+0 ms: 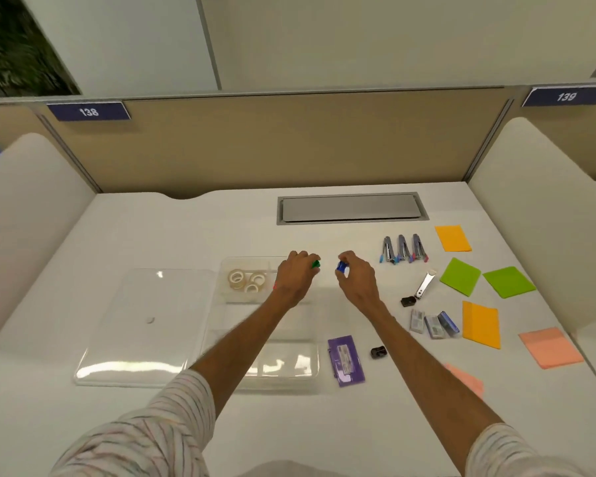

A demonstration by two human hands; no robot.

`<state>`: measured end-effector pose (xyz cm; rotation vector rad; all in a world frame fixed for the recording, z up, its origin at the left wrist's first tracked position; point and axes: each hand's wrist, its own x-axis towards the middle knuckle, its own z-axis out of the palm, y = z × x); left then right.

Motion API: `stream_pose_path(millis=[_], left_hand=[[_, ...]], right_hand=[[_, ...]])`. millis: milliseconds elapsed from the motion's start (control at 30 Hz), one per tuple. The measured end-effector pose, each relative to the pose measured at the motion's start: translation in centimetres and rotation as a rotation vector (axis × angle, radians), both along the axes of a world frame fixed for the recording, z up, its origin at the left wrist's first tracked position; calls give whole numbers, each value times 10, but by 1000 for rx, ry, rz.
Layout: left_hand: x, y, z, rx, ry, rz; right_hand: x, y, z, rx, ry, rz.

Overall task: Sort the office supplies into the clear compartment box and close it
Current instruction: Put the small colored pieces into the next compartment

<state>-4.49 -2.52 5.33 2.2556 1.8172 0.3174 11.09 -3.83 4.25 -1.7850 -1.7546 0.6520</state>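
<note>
**While both hands pinch small items: bench stock, left to right**

- Partition plate (89,111), navy, reads "138".
- Clear lid (141,325), lying open and flat on the white bench (186,235), joined to the left side of the box.
- Clear compartment box (283,370), open, at bench centre. Its far-left compartment holds several tape rolls (246,280).
- Left hand (295,278), above the box's far edge, fingers curled and pinching a small green item (316,264) near the far-right corner.
- Right hand (356,280), just right of the box, thumb and fingers pinching a small blue item (342,266). What kind of item either one is cannot be told.
- Purple packet (345,360), beside the box's right wall; its label print is too small to read.
- Two small black pieces, one near the packet (378,352), one by a metal lever tool (425,284).
- Three staplers (403,249), side by side.
- Staple boxes (434,323), in a cluster, print unreadable.
- Sticky pads: two orange (453,238), two green (460,277), a pink one (551,347).
- Partition plate (566,96), reads "139".
</note>
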Motion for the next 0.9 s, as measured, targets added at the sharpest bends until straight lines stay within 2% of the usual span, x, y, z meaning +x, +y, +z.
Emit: stream_pose_path(millis=[267, 467, 767, 900], left_hand=[[-49, -8, 1, -84, -23, 89], [-65, -13, -1, -68, 10, 71], [-82, -20, -10, -131, -131, 142], [-91, -17, -17, -127, -72, 151]], right_hand=[[-55, -9, -2, -38, -28, 95], [-76, -7, -6, -67, -107, 111], [-94, -2, -14, -89, -156, 151], [-95, 0, -18, -84, -203, 118]])
